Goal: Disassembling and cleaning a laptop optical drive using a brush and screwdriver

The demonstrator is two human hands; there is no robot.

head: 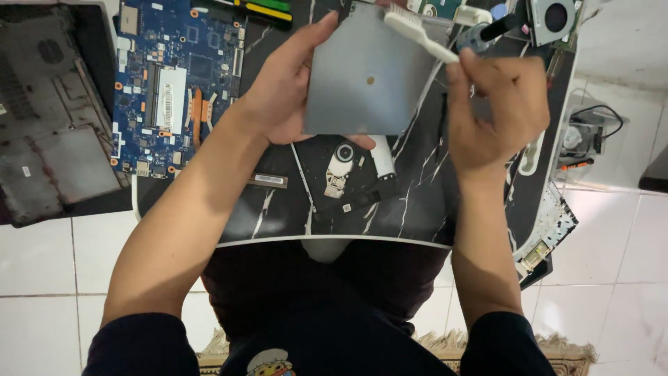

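— Grey metal cover plate (369, 80), where is it?

— It is held up above the black marble-pattern mat (424, 202), near the far half of it. It is flat, square, with one small dot in the middle.

— Who holds it?

— The left hand (292, 90). The thumb lies along the top left edge, the other fingers are curled under the plate at the bottom, so the hand is closed on it.

— And the right hand (497, 104)?

— Its fingers are pinched narrow around the handle of a white brush (421, 33). The brush head rests at the top right corner of the plate.

— What lies under the plate?

— An opened optical drive body (344, 177), dark, with a round hub, on the mat. Just beside it on the left is a small memory stick (268, 181).

— Further out?

— A blue circuit board (177, 76) is at the left of the mat, and a dark laptop bottom shell (52, 111) is beyond it. A small cooling fan (553, 17) sits at the top right. All is over a white tile floor (42, 257).
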